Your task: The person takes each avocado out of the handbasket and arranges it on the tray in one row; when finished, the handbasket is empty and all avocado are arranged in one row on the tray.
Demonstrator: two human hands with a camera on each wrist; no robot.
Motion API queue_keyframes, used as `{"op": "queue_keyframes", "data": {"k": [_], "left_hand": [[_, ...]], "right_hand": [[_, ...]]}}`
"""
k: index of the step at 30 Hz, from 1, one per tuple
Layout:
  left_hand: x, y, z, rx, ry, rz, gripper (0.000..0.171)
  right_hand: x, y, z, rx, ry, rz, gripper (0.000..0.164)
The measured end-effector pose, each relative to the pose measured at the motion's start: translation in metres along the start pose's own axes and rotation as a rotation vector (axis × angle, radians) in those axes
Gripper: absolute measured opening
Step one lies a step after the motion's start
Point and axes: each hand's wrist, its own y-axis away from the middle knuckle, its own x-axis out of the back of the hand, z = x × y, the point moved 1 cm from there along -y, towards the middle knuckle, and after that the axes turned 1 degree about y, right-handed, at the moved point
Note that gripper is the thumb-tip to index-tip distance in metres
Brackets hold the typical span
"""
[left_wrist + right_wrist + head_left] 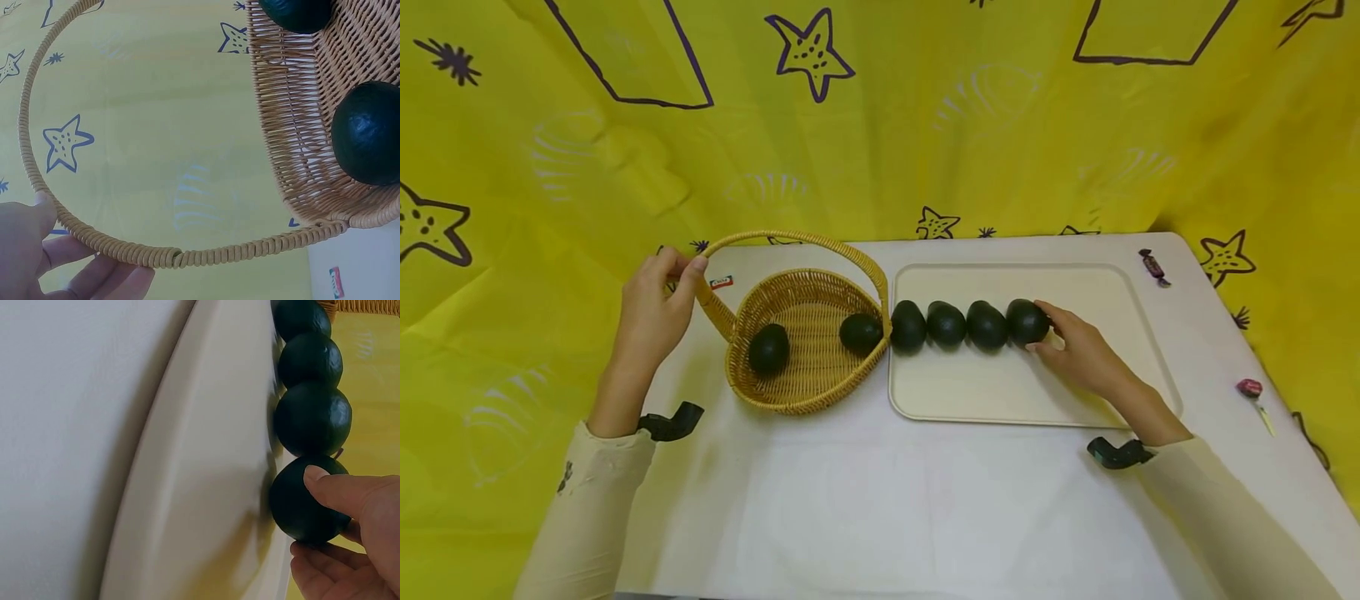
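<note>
My left hand (657, 307) pinches the left side of the arched handle (212, 257) of a wicker basket (814, 367). Two dark green avocados lie inside: one avocado (769, 350) at the left, another (861, 333) by the right wall. On a cream tray (992, 387) to the right, several avocados form a row running from the basket's side. My right hand (1086, 354) grips the rightmost avocado (306, 500), thumb on one side and fingers on the other. That avocado sits against its neighbour (314, 419) in the right wrist view.
Behind the basket's left side lies a small wrapped sweet (721, 282). A purple-wrapped candy (1153, 267) is beyond the tray's far right corner, and a lollipop (1250, 388) lies near the table's right edge. A yellow patterned cloth (865, 150) hangs behind the white table (850, 500).
</note>
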Motion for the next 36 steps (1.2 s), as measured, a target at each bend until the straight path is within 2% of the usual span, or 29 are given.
{"op": "queue_keyframes", "data": {"k": [8, 21, 29, 36], "left_hand": [[-0.001, -0.001, -0.001, -0.003, 0.008, 0.004, 0.041], [0.0, 0.0, -0.002, 0.002, 0.01, 0.008, 0.041], [0.0, -0.001, -0.005, -0.004, 0.017, 0.02, 0.041], [-0.002, -0.003, -0.003, -0.016, 0.029, 0.016, 0.041]], "right_hand": [[0.002, 0.003, -0.004, -0.034, -0.007, -0.008, 0.079], [0.004, 0.005, -0.008, -0.012, 0.033, 0.019, 0.077], [0.005, 0.004, -0.013, -0.054, 0.043, -0.023, 0.08], [0.008, 0.005, -0.021, -0.022, 0.046, 0.044, 0.077]]}}
